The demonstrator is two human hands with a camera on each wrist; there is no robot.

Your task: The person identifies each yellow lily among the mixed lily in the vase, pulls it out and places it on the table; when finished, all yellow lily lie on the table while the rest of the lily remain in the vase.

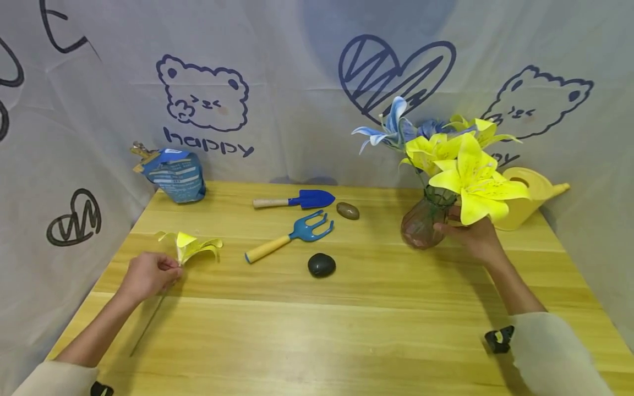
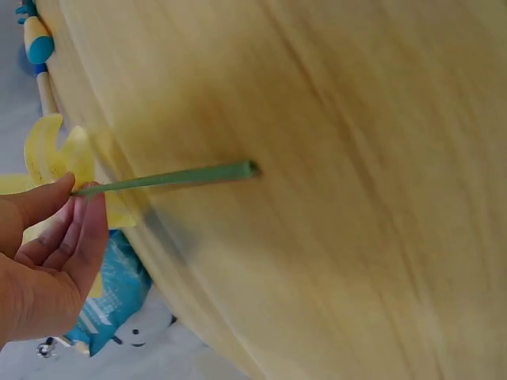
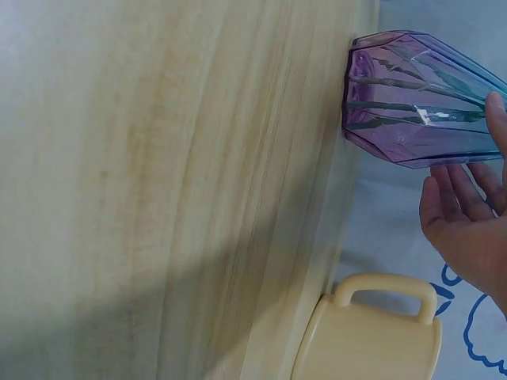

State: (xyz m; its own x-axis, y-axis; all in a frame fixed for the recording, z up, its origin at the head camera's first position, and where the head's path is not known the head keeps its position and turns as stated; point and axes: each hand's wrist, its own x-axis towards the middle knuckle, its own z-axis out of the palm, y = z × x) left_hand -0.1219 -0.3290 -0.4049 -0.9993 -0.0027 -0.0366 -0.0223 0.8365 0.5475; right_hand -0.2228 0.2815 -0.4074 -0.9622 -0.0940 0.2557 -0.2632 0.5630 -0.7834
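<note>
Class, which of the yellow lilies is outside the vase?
The yellow lily pinched by the left hand's fingers; the other yellow lilies stand in the vase.

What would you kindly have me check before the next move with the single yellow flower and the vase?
1. Single flower held: ok, the left hand pinches its stem near the bloom.
2. Stem's lower end off the table: cannot tell.
3. Vase standing on its base: ok.
4. Vase held firmly: cannot tell, though the right hand is at its side.
5. Room for another stem: cannot tell, several blooms partly hide the top.
6. Table between the hands bare: not ok, a fork, a trowel, a black stone and a brown stone lie there.
</note>
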